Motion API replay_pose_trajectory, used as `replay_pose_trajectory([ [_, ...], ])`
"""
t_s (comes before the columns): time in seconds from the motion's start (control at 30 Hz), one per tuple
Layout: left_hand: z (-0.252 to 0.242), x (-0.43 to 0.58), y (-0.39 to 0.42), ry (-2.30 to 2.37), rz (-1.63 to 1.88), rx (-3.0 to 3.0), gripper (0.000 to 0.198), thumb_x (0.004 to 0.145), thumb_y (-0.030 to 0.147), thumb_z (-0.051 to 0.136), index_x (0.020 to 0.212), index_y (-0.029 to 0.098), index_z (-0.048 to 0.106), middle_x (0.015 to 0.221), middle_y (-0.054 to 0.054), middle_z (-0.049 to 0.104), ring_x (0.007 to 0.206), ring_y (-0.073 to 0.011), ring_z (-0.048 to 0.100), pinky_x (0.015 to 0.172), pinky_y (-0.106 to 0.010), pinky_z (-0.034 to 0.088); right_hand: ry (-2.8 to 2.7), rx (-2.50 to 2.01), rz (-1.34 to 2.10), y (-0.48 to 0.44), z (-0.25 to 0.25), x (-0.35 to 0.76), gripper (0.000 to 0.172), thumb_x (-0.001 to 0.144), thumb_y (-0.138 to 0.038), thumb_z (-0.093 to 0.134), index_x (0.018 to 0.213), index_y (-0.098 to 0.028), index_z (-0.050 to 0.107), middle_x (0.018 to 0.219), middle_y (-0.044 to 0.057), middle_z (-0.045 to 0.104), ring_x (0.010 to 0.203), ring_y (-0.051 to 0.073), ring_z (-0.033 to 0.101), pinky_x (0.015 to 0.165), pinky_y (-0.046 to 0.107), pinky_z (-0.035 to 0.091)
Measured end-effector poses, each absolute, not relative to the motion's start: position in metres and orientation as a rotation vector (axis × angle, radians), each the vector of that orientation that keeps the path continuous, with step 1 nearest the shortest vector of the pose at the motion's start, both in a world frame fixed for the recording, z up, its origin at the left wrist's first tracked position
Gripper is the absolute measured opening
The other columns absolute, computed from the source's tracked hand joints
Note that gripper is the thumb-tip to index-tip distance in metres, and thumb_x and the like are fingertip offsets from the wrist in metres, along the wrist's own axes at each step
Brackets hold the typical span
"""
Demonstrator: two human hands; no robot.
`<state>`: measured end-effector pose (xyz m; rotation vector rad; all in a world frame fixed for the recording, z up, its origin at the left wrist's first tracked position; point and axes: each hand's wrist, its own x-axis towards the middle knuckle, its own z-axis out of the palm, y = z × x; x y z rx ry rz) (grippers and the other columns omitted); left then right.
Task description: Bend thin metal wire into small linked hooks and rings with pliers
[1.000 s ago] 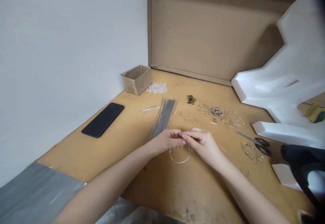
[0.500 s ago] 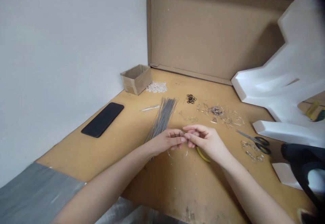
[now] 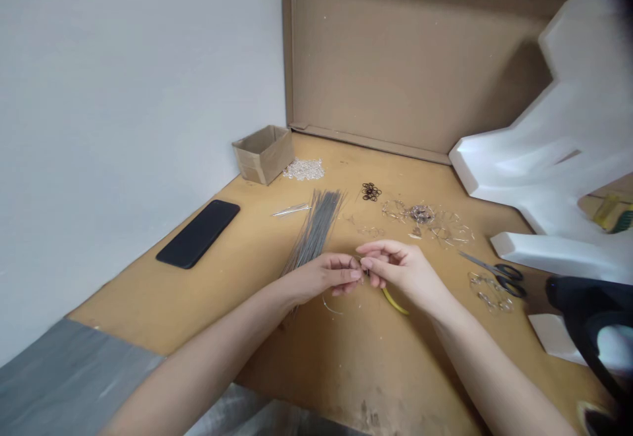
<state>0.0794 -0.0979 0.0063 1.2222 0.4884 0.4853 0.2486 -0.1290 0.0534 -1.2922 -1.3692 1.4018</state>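
Note:
My left hand [image 3: 339, 274] pinches a thin wire [image 3: 332, 309], whose curved end hangs below the fingers. Close beside it, my right hand [image 3: 388, 264] has thumb and forefinger pressed together on the same small work; what lies between those fingertips is too small to make out. A bundle of straight grey wires [image 3: 319, 225] lies behind and partly under my left hand. Below my right hand a yellow curved handle [image 3: 395, 301] shows on the table.
A black phone [image 3: 198, 233] and a small cardboard box [image 3: 264, 155] are on the left, with clear beads [image 3: 304, 169] beside the box. Black rings [image 3: 370, 191], tangled wire pieces [image 3: 448, 226], scissors [image 3: 499, 274] and a beaded loop [image 3: 487, 294] lie right. White foam [image 3: 554, 258] borders the table [image 3: 316, 363].
My fingertips have moved slightly apart. The thin wire hanging below them has shifted, and its curved end now points right. The rest of the table looks the same.

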Motion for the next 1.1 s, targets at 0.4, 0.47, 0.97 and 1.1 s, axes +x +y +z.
replay_pose_trajectory([
  [0.4, 0.004, 0.08, -0.096, 0.554, 0.536, 1.169, 0.021, 0.076, 0.034, 0.058, 0.075, 0.013, 0.056, 0.056, 0.003, 0.048, 0.047, -0.0048, 0.038, 0.045, -0.018, 0.027, -1.338, -1.228, 1.364, -0.127, 0.042, 0.253, 0.025, 0.07, -0.028, 0.067, 0.091, -0.016, 0.064, 0.063, -0.001, 0.061, 0.052, 0.008, 0.055, 0.047, 0.02, 0.042],
  [0.47, 0.002, 0.08, -0.096, 0.569, 0.547, 1.154, 0.021, 0.075, 0.034, 0.059, 0.076, 0.013, 0.057, 0.056, 0.003, 0.049, 0.047, -0.0047, 0.038, 0.045, -0.018, 0.027, -1.341, -1.21, 1.348, -0.127, 0.04, 0.253, 0.024, 0.071, -0.028, 0.067, 0.091, -0.016, 0.064, 0.063, -0.001, 0.06, 0.052, 0.008, 0.055, 0.049, 0.02, 0.043],
  [0.97, -0.008, 0.081, -0.093, 0.585, 0.632, 1.238, 0.021, 0.075, 0.033, 0.06, 0.084, 0.014, 0.06, 0.073, -0.001, 0.058, 0.058, -0.0073, 0.047, 0.058, -0.022, 0.034, -1.543, -1.225, 1.192, -0.131, 0.041, 0.249, 0.019, 0.074, -0.03, 0.063, 0.088, -0.018, 0.065, 0.063, -0.001, 0.061, 0.052, 0.009, 0.057, 0.055, 0.023, 0.047],
  [1.1, -0.008, 0.082, -0.093, 0.572, 0.64, 1.234, 0.021, 0.074, 0.033, 0.06, 0.083, 0.014, 0.06, 0.073, -0.001, 0.058, 0.058, -0.0072, 0.047, 0.058, -0.022, 0.034, -1.556, -1.233, 1.186, -0.131, 0.042, 0.25, 0.019, 0.074, -0.03, 0.063, 0.088, -0.018, 0.065, 0.063, 0.0, 0.062, 0.053, 0.009, 0.057, 0.056, 0.023, 0.047],
])
